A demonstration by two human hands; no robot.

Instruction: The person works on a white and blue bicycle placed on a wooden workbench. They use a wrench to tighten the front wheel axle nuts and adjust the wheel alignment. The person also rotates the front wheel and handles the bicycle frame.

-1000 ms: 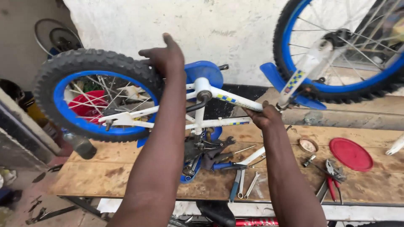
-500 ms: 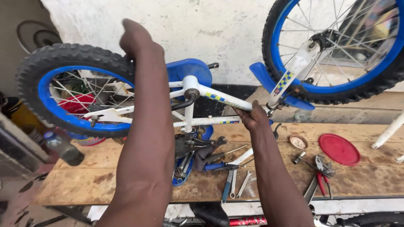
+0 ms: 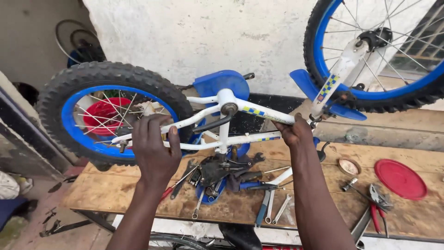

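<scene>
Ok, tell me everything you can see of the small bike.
The small bike is upside down above the wooden workbench: white frame with blue-yellow checks, blue mudguards, blue rims, knobby black tyres, thin spokes. The left hand grips the rear stays by the rear wheel; the right hand holds the frame near the fork.

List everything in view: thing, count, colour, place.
small upside-down bicycle with white frame: 1, white with blue trim, held over the bench
knobby black tyres on blue rims: 2, one left, one upper right
blue mudguards: 2, centre, by each wheel
worn wooden workbench: 1, brown, under the bicycle
round red plastic lid: 1, right on the bench
red bowl: 1, seen through the left wheel
loose metal spanners: several, grey, bench centre
red-handled pliers: 1, bench right
left hand: gripping the rear frame stays
right hand: gripping the frame tube near the fork
</scene>
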